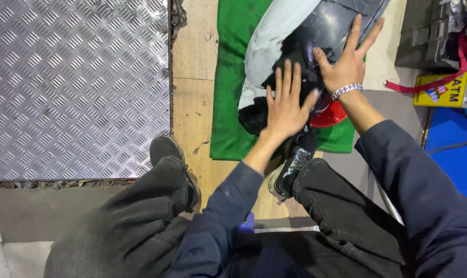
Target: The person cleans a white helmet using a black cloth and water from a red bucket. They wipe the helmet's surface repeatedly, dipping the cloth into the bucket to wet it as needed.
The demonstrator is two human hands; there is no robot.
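Floor surface: a diamond-pattern metal plate [74, 82] covers the far left; its near edge is ragged, with debris along the seam; right of it runs a strip of worn tan flooring [195, 87], scuffed and chipped; grey paving lies at the near left. A green mat [228, 77] is laid on the tan strip, far centre; a curved body panel [279, 46], glossy black with a pale grey band, rests on the mat and runs off the far edge of view; a red part [330, 116] shows under its near right edge. At far right stand dark metal equipment, a red strap [424, 85] and a yellow box [442, 92] on a blue surface; contents of the box cannot be told.

The person crouches, dark trousers and black shoes [290, 167] in view, one shoe at the mat's near edge. Left hand [285, 108]: fingers spread, palm laid flat on the near black part of the panel; nothing pinched. Right hand [346, 62]: fingers splayed wide, flat on the panel further off; a silver bracelet [346, 91] on the wrist; dark blue sleeves on both arms.
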